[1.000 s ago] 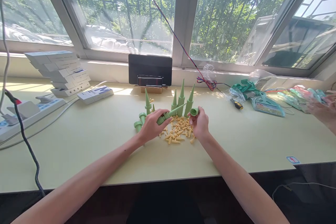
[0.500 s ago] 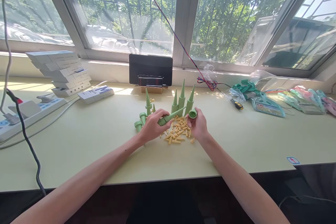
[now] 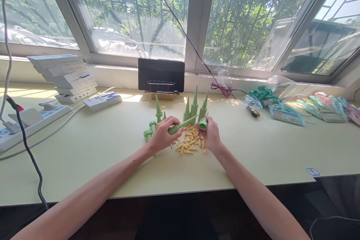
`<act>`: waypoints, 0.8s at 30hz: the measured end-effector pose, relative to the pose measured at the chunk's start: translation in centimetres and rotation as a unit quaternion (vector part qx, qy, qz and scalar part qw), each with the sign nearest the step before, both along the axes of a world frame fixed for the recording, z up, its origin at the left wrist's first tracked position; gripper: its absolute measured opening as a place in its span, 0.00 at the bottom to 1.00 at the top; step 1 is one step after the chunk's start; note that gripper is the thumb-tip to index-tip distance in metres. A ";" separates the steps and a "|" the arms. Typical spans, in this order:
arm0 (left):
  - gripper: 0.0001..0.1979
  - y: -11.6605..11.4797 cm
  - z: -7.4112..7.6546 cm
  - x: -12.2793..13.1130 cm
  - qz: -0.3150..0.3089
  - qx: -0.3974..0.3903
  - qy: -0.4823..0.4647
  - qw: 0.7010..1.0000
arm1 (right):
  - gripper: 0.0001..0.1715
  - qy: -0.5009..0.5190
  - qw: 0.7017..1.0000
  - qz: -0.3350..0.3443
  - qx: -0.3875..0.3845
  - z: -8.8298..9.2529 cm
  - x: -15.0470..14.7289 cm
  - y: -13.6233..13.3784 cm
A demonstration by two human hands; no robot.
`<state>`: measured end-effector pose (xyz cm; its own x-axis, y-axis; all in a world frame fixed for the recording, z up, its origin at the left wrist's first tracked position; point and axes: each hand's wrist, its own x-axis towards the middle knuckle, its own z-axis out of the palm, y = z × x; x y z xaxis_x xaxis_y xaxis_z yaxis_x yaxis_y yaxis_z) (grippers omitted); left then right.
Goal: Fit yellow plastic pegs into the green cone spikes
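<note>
Watching the gap between our hands, we've got a green spike (image 3: 188, 121) aslant in our left hand (image 3: 165, 134), fingers curled round its thick end, its long axis running rightward to a tip just beside the hollow green cup (image 3: 203, 124). Our right hand (image 3: 211, 132), nearer that tip, has its fingers closed about the cup, open mouth tilted towards us, by the loose yellow pegs (image 3: 186, 146); whether tip and cup touch, we can't tell.
</note>
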<state>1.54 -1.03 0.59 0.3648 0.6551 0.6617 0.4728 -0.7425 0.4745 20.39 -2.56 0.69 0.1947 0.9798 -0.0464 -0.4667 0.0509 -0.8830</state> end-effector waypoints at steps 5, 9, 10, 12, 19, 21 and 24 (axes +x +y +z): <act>0.04 0.0 0.1 0.0 -0.001 0.005 -0.004 1.000 | 0.19 -0.080 0.993 0.039 0.083 -0.2 -0.6 -0.4; 0.03 0.0 0.1 0.0 0.005 0.017 -0.004 1.000 | 0.18 -0.115 0.986 0.040 0.110 -0.2 -1.2 -0.8; 0.03 0.0 0.1 0.0 0.006 0.018 -0.004 1.000 | 0.18 -0.121 0.985 0.041 0.112 -0.2 -1.3 -0.9; 0.03 0.0 0.0 0.0 0.007 0.019 -0.003 1.000 | 0.17 -0.138 0.983 0.047 0.115 -0.1 -1.4 -1.1; 0.06 0.0 -0.3 0.0 -0.003 0.015 0.014 1.000 | 0.17 -0.178 0.975 0.072 0.108 0.0 -1.7 -1.4; 0.07 0.0 -0.4 0.1 -0.011 0.014 0.024 1.000 | 0.17 -0.176 0.976 0.075 0.105 -0.1 -1.7 -1.4; 0.08 0.1 -0.7 0.2 -0.012 0.009 0.041 0.999 | 0.17 -0.169 0.977 0.073 0.107 -0.1 -1.7 -1.4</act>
<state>1.71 -0.98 -0.10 0.4341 0.6339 0.6401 0.4917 -0.7621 0.4213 18.68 -3.99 0.59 0.0201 0.9785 0.2052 -0.1661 0.2057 -0.9644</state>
